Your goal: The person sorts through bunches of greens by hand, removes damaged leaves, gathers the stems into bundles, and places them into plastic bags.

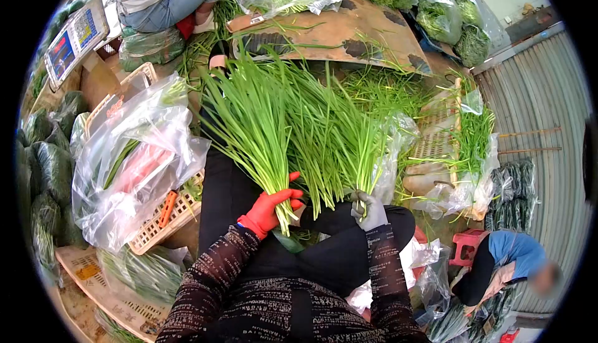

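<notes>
My left hand (266,211), in a red glove, is closed round the pale stems of a thick bunch of garlic chives (261,128), whose green leaves fan up and away from me. In a grey glove, my right hand (369,210) grips the stem ends of a thinner bunch of chives (369,169). Between the two bunches lies a loose heap of chives (314,140), its stem ends pointing toward my lap. Leaves overlap, so the borders between the heap and the held bunches are partly hidden.
On the left, a plastic bag (140,156) covers a crate (168,225) holding an orange-handled tool (167,209). A worn board (336,28) lies ahead; another crate (436,125) stands right. One person (162,0) sits at upper left, another (507,259) bends at lower right.
</notes>
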Motion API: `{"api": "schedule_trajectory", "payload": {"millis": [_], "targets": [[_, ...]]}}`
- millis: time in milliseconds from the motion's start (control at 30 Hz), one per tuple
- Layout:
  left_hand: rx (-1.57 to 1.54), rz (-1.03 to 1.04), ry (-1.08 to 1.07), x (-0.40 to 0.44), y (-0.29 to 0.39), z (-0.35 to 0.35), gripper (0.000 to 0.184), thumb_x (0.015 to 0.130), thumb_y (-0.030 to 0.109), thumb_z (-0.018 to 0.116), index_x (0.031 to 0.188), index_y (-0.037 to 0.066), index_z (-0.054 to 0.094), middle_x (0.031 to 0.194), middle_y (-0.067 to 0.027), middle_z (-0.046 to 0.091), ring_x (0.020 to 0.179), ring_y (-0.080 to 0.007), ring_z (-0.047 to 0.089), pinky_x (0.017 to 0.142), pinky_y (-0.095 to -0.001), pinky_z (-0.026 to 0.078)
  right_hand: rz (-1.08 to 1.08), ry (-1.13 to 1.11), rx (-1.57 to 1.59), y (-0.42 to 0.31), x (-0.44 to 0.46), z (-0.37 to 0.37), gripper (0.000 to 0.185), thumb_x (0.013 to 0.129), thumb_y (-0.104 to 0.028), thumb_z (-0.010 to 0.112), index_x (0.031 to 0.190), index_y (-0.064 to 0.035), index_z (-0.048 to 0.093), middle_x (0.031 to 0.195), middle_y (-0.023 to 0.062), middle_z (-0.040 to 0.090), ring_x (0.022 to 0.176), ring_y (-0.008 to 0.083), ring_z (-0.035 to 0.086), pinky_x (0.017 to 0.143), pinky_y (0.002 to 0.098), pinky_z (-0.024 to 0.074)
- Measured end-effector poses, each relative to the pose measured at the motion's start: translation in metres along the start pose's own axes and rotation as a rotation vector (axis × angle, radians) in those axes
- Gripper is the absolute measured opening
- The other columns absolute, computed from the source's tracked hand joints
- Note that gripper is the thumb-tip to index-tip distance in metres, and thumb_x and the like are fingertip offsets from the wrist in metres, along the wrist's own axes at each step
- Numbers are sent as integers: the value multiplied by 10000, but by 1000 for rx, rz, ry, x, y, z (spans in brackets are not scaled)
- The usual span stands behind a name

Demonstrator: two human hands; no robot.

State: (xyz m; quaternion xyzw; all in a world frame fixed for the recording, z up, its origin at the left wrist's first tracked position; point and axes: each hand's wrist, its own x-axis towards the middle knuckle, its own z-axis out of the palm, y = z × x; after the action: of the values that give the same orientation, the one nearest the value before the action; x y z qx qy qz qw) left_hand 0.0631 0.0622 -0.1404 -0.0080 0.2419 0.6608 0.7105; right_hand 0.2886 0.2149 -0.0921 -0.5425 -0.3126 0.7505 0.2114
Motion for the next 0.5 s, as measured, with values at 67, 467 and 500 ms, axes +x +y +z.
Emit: {"api": "schedule_trajectory", "payload": {"millis": [67,467,500], "targets": [[-14,-80,15,0,-3,1,508,836,113,543,1311,118,363,1000,-99,599,717,-187,598,652,-339,509,-75,-38,-193,13,-1,5,130,809,-109,488,900,-38,548,702,43,550,459,68,410,419,201,312],[-19,-224,188,4,-40,-20,244,868,135,504,1028,-40,563,956,-119,615,875,-225,594,820,-348,468,-687,-290,-1714,77,-63,99,582,715,-261,620,1142,76,413,916,190,575,674,291,614,590,347,492],[-17,-231,181,5,-41,-23,244,868,135,504,1028,-40,563,956,-119,615,875,-225,594,820,-348,468,-692,-352,-1516,70,-62,91,534,725,-277,623,1120,51,477,915,192,589,708,296,619,621,339,495]]}}
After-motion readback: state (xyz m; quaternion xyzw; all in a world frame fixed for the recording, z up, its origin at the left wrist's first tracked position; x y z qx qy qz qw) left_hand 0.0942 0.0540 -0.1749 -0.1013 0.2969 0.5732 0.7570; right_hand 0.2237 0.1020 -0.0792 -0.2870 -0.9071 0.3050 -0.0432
